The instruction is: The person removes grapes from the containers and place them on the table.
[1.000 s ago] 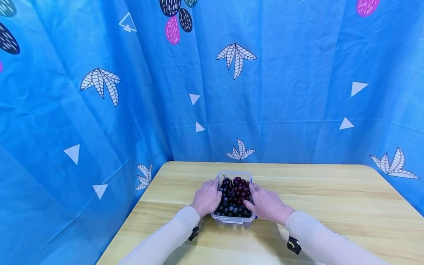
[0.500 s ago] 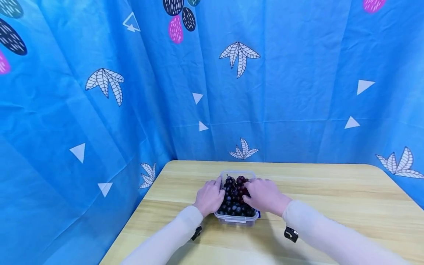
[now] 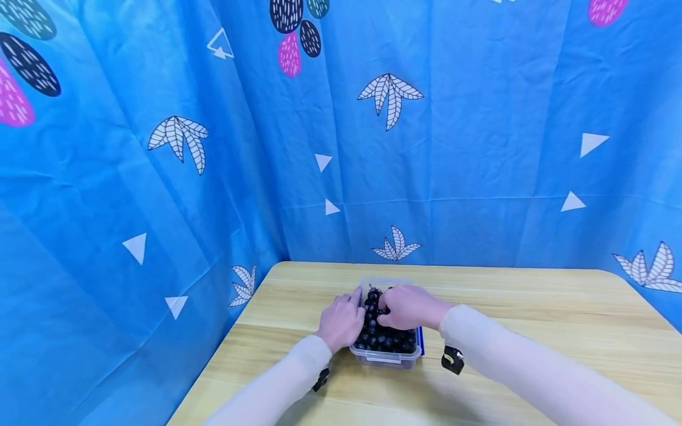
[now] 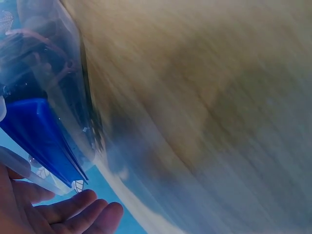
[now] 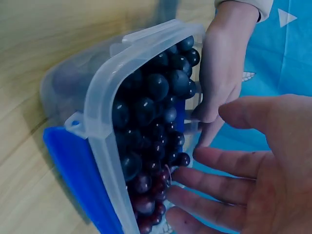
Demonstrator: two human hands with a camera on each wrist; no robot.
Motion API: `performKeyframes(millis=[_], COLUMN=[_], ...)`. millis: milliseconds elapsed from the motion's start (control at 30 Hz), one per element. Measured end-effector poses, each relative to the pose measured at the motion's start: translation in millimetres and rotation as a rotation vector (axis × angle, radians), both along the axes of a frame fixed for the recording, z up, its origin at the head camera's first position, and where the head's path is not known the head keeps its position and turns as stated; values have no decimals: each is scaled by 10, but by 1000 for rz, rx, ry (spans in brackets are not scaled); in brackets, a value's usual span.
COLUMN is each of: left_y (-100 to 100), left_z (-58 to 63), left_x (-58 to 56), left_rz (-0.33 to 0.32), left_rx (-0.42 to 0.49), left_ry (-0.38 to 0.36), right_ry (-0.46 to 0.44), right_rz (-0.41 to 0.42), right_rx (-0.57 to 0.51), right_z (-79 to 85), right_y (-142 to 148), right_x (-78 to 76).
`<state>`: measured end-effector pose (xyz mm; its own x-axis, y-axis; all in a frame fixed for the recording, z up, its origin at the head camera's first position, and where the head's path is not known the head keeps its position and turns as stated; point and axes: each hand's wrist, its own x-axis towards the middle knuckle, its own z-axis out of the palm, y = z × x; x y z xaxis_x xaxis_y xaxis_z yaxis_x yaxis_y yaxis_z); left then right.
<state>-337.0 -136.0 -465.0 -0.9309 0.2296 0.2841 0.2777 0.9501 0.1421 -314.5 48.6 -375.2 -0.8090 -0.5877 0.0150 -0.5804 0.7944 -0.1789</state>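
Note:
A clear plastic container point(image 3: 385, 357) with blue side clips stands on the table, filled with grapes point(image 3: 385, 338). The grapes are dark blue-black, with some reddish ones point(image 5: 146, 202) at one end in the right wrist view. My left hand point(image 3: 342, 319) holds the container's left rim, its thumb over the inside edge. In the left wrist view its fingers point(image 4: 80, 214) lie outside, beside a hanging blue clip point(image 4: 41, 139). Above the grapes is my right hand point(image 3: 409, 307), thumb and fingers apart and pointing down at them. Its fingertips are close to the grapes; contact is unclear.
The light wooden table point(image 3: 527, 331) extends to both sides of the container. A blue patterned curtain point(image 3: 479, 148) hangs along the table's back and left sides. Another blue clip point(image 3: 421, 341) hangs along the container's right side.
My right hand has moved from the container's right rim leftward and over the grapes, covering the reddish ones in the head view. My left hand has stayed at the left rim.

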Motion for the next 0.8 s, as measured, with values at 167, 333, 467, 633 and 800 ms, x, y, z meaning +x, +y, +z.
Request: performKeyframes(millis=[167, 333, 467, 633, 800], left_y=[13, 7, 2, 1, 17], left_z=[19, -3, -24, -15, -8], left_x=[7, 6, -2, 6, -1], left_rz=[-10, -5, -15, -20, -7], left_rx=[-20, -19, -22, -35, -14], left_ry=[18, 46, 67, 61, 28], right_ry=[-122, -225, -235, -251, -361], right_rz=[42, 139, 201, 215, 167], right_rx=[20, 37, 69, 128, 156], right_z=[-23, -64, -95, -86, -51], right_y=[-74, -142, -182, -227, -250], right_x=[-47, -95, -151, -199, -178])
